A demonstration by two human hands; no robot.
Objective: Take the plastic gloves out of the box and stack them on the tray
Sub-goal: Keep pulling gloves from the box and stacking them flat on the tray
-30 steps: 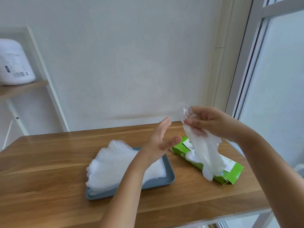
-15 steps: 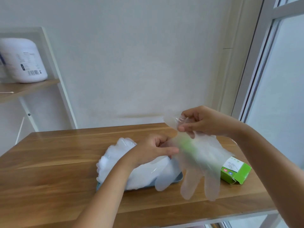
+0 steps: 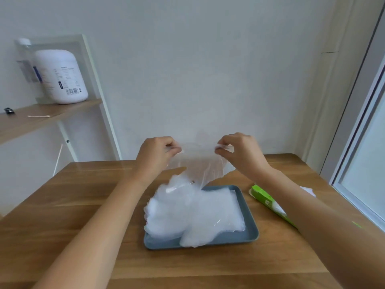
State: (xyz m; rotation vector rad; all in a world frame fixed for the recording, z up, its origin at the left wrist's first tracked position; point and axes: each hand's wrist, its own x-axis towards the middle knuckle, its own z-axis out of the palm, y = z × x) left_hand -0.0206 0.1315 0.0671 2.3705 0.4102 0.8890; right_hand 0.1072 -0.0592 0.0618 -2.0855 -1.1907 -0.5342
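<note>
Moved since before: both hands are now level with each other, and the glove, which hung over the right side near the box, is stretched between them above the far end of the tray.
Left hand [image 3: 158, 151]: fingers curled, pinching the left corner of the held glove's top edge.
Right hand [image 3: 239, 151]: same kind of pinch on the right corner.
Held glove [image 3: 200, 163]: clear; top edge pulled wide, long axis hanging straight down; whether its lower end touches the stack I cannot tell.
Stack of gloves [image 3: 193, 213]: lies on the tray [image 3: 250, 236], below the hands and nearer the person, finger ends to the left.
Box [image 3: 264, 200]: green, just right of the tray, partly behind the right forearm.
Coming move: probably lowering toward the person; the hanging axis must tip flat to match the stack, and both hands look equally near.
</note>
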